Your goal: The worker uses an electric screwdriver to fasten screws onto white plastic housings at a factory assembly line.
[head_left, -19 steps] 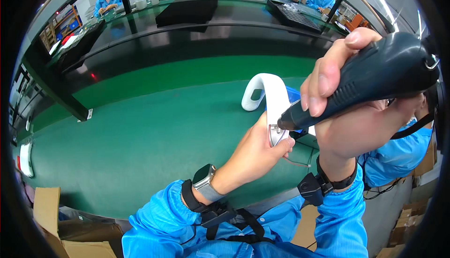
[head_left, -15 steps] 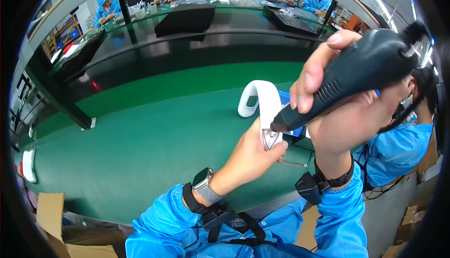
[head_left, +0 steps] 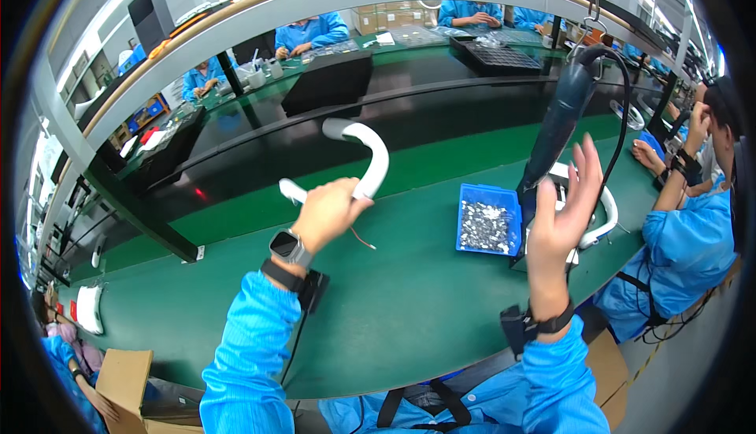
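Note:
My left hand [head_left: 329,212] is closed round a white curved plastic band [head_left: 378,162], held above the green table to the left. Its bent end points up and away, and a thin reddish wire [head_left: 362,239] dangles beside my fingers. On the right, a black electric screwdriver [head_left: 561,111] hangs tip down from a metal hook. My right hand [head_left: 557,237] is open just in front of it, fingers spread upward, apparently not gripping it. A blue tray [head_left: 482,191] of small metal screws sits left of that hand.
Another white curved band [head_left: 606,215] lies behind my right hand. A co-worker's blue sleeve [head_left: 681,225] is close at the right. A dark conveyor [head_left: 260,146] runs behind the table, beside a black post [head_left: 146,217]. White parts [head_left: 90,310] and a cardboard box [head_left: 126,379] are at left.
My right hand has let go of the screwdriver, which now hangs from its hook. My left hand has carried the white band left, away from the screwdriver tip. The view has shifted.

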{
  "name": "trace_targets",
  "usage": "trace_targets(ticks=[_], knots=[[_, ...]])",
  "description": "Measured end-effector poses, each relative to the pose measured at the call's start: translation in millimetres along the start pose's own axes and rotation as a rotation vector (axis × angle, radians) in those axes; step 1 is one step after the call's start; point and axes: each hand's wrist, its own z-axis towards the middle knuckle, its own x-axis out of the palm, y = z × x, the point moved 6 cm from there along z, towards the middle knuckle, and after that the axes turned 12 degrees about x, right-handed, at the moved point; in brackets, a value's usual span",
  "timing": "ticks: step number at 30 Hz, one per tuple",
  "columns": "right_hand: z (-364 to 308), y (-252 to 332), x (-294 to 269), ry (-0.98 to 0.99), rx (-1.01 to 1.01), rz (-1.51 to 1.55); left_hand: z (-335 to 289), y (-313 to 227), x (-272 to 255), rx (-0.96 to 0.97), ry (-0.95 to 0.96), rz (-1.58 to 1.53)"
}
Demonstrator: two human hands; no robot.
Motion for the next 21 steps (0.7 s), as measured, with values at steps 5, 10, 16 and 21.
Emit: trace_targets(ticks=[5,10,16,21], knots=[[-72.3,7.1,36.1,0.334,-0.098,0.065,-3.8,113.3,21.0,-0.159,0.084,0.298],[-118.0,-9.7,116.6,0.602,0.058,0.208,-32.3,146.4,52.2,-0.141,0.046,0.403],[-162.6,-96.4,148.5,0.885,0.612,0.292,-28.5,59.5,55.0,-0.357,-0.468,-0.22],[-172.4,-105.5,174.2,0.865,0.702,0.432,-61.1,-31.4,90.0,-0.443,-0.443,-1.191]])
